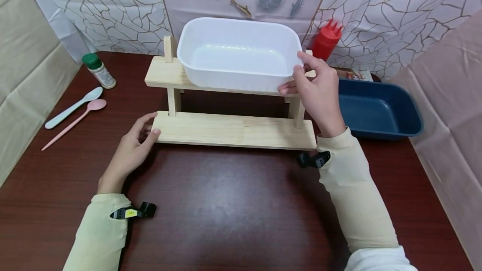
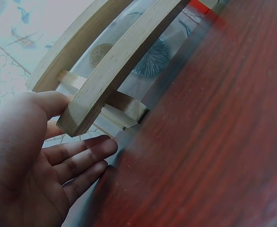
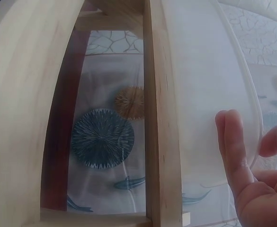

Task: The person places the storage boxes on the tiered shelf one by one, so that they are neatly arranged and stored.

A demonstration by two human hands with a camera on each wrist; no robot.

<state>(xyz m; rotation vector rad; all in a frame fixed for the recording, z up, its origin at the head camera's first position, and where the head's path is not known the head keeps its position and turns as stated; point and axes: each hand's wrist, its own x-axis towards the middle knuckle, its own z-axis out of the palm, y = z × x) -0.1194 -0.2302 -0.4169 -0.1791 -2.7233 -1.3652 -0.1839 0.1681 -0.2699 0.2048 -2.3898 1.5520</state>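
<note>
A white plastic tub [image 1: 241,76] sits on the upper board of a two-tier wooden rack [image 1: 226,131]. My right hand [image 1: 318,89] grips the tub's right front corner, with fingertips at the rim and others along the outer wall. Two of those fingers [image 3: 234,142] lie against the wall in the right wrist view. My left hand [image 1: 129,149] holds the left end of the rack's lower board, thumb at the near corner. In the left wrist view the lower fingers [image 2: 88,153] stretch out below the board [image 2: 114,71].
A dark blue tub [image 1: 380,110] stands right of the rack, behind my right forearm. A red squeeze bottle [image 1: 325,42] is at the back right. On the left are a green-capped shaker [image 1: 99,72], a pale blue spoon [image 1: 73,108] and a pink spoon [image 1: 75,123].
</note>
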